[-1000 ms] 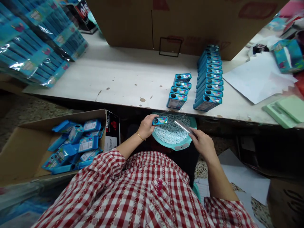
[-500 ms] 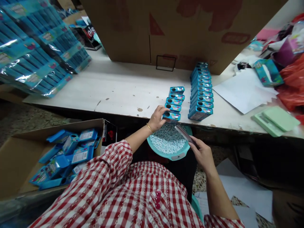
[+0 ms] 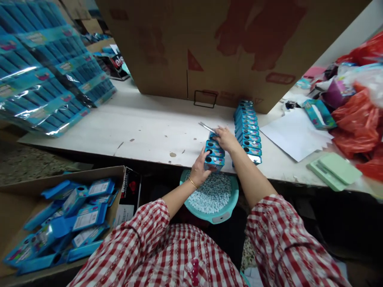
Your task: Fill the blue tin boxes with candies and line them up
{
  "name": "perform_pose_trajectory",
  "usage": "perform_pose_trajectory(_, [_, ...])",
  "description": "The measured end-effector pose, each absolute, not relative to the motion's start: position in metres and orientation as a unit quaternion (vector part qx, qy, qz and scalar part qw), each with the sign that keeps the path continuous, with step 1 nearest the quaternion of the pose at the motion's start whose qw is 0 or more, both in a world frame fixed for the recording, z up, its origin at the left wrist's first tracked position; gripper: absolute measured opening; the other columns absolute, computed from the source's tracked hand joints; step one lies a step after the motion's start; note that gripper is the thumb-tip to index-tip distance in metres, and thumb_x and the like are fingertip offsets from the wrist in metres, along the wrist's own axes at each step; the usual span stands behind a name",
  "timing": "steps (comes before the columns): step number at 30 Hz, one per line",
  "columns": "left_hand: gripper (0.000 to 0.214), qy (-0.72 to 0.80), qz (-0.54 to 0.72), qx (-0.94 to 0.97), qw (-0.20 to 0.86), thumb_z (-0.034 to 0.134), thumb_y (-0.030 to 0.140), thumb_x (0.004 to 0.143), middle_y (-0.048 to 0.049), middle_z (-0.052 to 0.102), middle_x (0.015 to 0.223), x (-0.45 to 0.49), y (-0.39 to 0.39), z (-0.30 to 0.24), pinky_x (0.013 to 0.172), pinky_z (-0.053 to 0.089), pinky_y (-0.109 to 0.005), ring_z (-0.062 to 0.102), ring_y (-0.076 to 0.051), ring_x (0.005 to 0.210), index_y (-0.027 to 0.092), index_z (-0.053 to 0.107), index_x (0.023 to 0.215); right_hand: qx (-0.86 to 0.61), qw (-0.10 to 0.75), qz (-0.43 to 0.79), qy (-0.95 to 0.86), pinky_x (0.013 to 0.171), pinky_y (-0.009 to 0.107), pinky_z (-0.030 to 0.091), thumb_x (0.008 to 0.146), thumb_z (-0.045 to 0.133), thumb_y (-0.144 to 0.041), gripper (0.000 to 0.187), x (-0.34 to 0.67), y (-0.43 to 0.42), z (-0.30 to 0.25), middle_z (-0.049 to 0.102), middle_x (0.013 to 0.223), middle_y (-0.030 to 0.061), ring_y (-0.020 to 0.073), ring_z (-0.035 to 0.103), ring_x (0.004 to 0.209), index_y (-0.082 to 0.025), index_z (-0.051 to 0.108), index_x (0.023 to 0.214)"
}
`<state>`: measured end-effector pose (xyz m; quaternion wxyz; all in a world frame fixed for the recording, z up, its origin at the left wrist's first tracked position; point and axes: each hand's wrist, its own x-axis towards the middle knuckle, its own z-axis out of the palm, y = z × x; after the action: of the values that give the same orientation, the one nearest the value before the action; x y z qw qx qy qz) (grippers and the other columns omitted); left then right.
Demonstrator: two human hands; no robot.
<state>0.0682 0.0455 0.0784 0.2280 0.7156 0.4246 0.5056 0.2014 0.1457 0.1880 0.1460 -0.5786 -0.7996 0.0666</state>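
Observation:
A short row of small blue boxes (image 3: 214, 160) stands upright at the table's front edge, each with a dark round hole on top. My left hand (image 3: 200, 169) is at the near end of this row, its fingers along the left side and its thumb by the front box. At the far end, my right hand (image 3: 226, 138) holds a thin, flat silvery tool (image 3: 207, 127) that points left, and its fingers touch the far boxes. Just below the edge is a turquoise basin (image 3: 231, 205) of pale blue pellets. My right forearm hides part of the longer blue-box row (image 3: 249, 131).
A large cardboard carton (image 3: 167, 52) stands at the back. Wrapped blue packs (image 3: 44, 79) rise on the left. An open box (image 3: 18, 191) at lower left holds loose blue boxes. Papers (image 3: 295, 133), a green scale (image 3: 335, 171) and red bags (image 3: 356, 119) lie right.
My right hand has moved from above the basin up to the far end of the short row, carrying the silvery tool. My left hand stays by the front box. The view has tilted up slightly.

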Motion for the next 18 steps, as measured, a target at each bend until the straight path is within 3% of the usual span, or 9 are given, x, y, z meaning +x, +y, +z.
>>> perform_pose_trajectory(3, [0.064,0.429,0.510,0.713,0.219,0.067,0.027,0.072,-0.0169,0.031,0.143,0.073,0.054,0.078,0.106,0.034,-0.043,0.035,-0.027,0.131,0.018,0.037,0.128,-0.581,0.102,0.082,-0.803,0.104,0.037,0.028,0.087,0.045,-0.026,0.032,0.201,0.162,0.174,0.048,0.130,0.0116,0.0216,0.041,0.121,-0.015,0.059,0.114])
perform_pose_trajectory(10, [0.065,0.433,0.507,0.711,0.226,0.066,0.024,0.071,-0.0177,0.025,0.146,0.091,0.106,0.076,0.108,0.031,-0.045,0.031,-0.028,0.133,0.016,0.036,0.127,-0.618,0.093,0.068,-0.778,0.099,0.031,0.035,0.087,0.045,-0.029,0.033,0.204,0.200,0.178,0.048,0.130,0.0094,0.0212,0.045,0.117,-0.017,0.061,0.113])
perform_pose_trajectory(14, [0.067,0.428,0.496,0.716,0.242,0.067,0.023,0.070,-0.0178,0.022,0.147,0.099,0.142,0.074,0.109,0.030,-0.046,0.029,-0.028,0.133,0.016,0.034,0.129,-0.631,0.086,0.047,-0.770,0.101,0.031,0.034,0.089,0.042,-0.029,0.035,0.206,0.235,0.179,0.045,0.133,0.0098,0.0208,0.042,0.121,-0.015,0.059,0.116])
perform_pose_trajectory(18, [0.091,0.441,0.481,0.716,0.249,0.075,0.032,0.062,-0.0217,0.017,0.147,0.104,0.146,0.082,0.110,0.026,-0.048,0.020,-0.032,0.136,0.013,0.024,0.135,-0.607,0.047,0.053,-0.792,0.101,0.033,0.033,0.088,0.040,-0.025,0.036,0.211,0.253,0.177,0.046,0.132,0.0124,0.0208,0.040,0.123,-0.013,0.058,0.118])
